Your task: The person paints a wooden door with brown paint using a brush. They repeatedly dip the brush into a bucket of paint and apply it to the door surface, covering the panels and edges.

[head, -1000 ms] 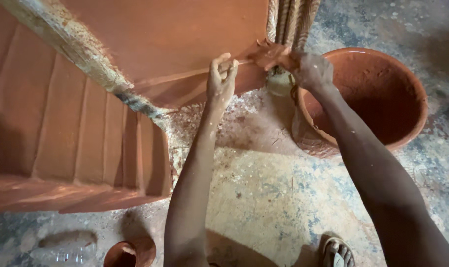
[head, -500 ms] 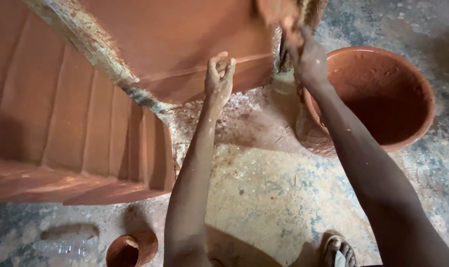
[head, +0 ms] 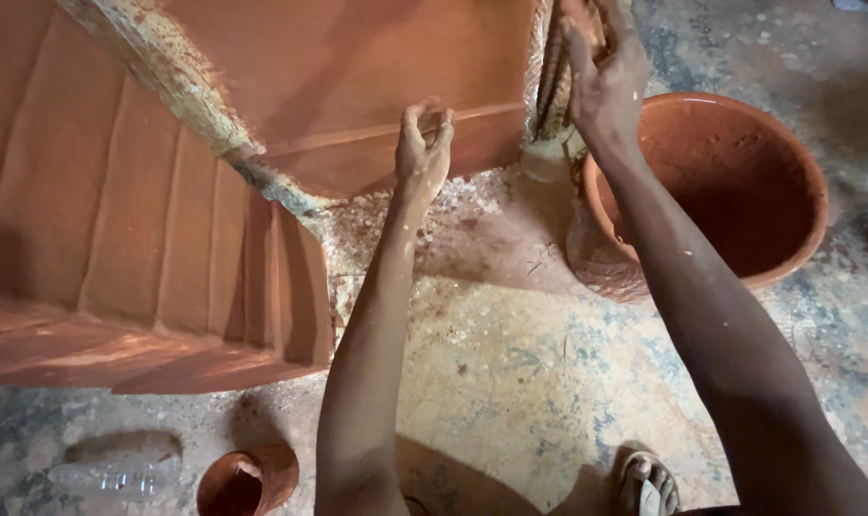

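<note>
My left hand (head: 424, 148) reaches up to a red-brown moulded panel (head: 357, 67), its bent fingertips resting on the raised ledge (head: 482, 119) along the panel's lower edge. My right hand (head: 601, 72) is higher, at the panel's right corner, closed around a red-stained wad (head: 587, 19) pressed against a ribbed column (head: 551, 81). What the wad is made of is unclear. Both forearms are smeared with red.
A large red-coated basin (head: 816, 205) stands on the floor right of the column, under my right arm. A stepped red moulding (head: 147, 239) fills the left. A small red cup (head: 247, 478), a plastic bottle (head: 114, 470) and my sandalled foot (head: 649, 483) are at the bottom.
My right hand has moved the wad up from the ledge's right end to high on the corner column. My left hand stays on the ledge.
</note>
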